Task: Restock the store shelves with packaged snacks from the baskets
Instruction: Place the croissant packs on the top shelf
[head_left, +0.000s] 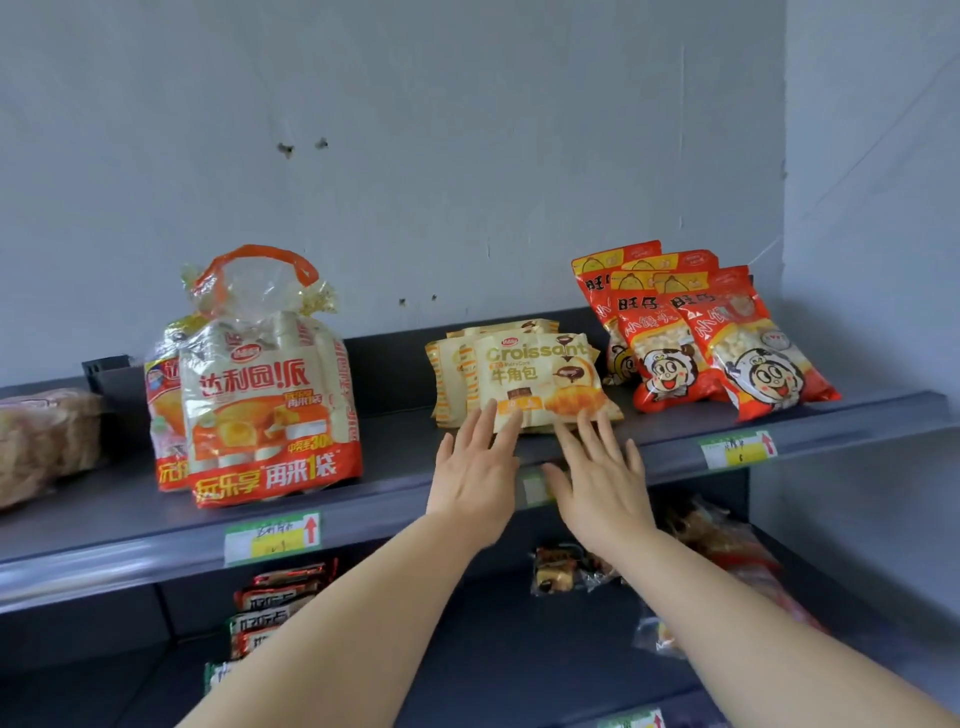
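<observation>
Light, crushable-looking cream-and-yellow plastic croissant packet (540, 376) is prob best nudged at its near edge, touched by the flat-open left hand (475, 470) and right hand (605, 480).

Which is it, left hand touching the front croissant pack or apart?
Touching. Head view: left hand fingertips lie flat on the lower edge of the front croissant pack.

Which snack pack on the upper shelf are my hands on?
The front cream Croissant pack, in the middle: left hand and right hand touch its lower edge. The orange pie bags and red bags stand untouched.
</observation>
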